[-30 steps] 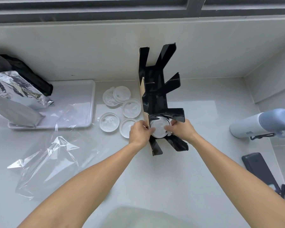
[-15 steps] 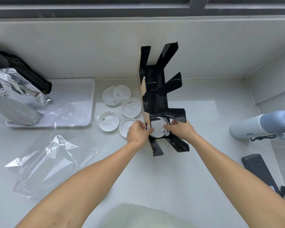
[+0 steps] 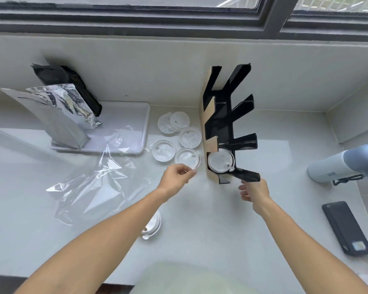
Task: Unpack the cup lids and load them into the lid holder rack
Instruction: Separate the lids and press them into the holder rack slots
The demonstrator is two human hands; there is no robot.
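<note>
The left hand (image 3: 175, 177) pinches the near rim of a clear lid (image 3: 187, 159), tilted up off the counter (image 3: 200, 219) just left of the rack (image 3: 227, 124). The right hand (image 3: 253, 190) hangs loose-fingered, holding nothing, below the rack's near prong. One lid sits in the lowest slot (image 3: 220, 161). Four loose lids (image 3: 164, 150) crowd between tray (image 3: 123, 115) and rack; bare counter lies between the forearms

The lid holder rack (image 3: 227, 124) is set upright against the back wall, with one lid (image 3: 220, 160) seated in its lowest slot. Loose lids (image 3: 180, 141) are spread just left of it, a tray (image 3: 123, 124) and plastic wrap (image 3: 94, 187) farther left, a bottle (image 3: 338, 164) well right.
</note>
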